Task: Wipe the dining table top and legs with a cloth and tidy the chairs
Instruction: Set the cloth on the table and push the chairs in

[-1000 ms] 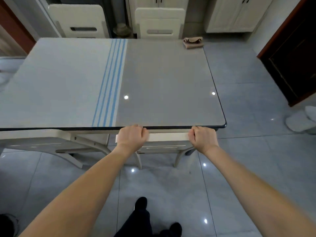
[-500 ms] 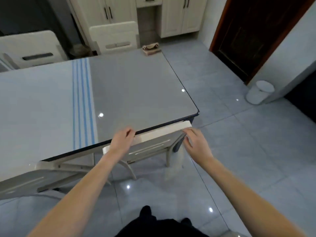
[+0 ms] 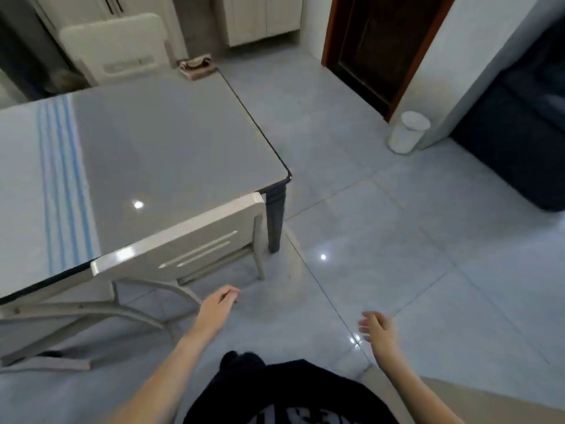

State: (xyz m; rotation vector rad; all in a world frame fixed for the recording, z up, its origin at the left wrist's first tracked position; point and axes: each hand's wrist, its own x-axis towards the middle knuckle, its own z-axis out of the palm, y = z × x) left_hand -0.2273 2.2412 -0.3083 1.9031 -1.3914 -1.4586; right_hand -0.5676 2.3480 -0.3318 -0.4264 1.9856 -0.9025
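Left hand (image 3: pixel 218 304) and right hand (image 3: pixel 377 327) both empty, fingers loosely relaxed, low centre of frame above the floor, apart from the near chair (image 3: pixel 183 243) tucked against the table (image 3: pixel 168 142) edge at centre left; cloth (image 3: pixel 197 67) bunched on the table's far corner, top centre-left, beside a second chair (image 3: pixel 113 47).

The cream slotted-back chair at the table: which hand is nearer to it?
Left. The left hand is close behind the cream chair; the right hand is farther right, over floor tiles.
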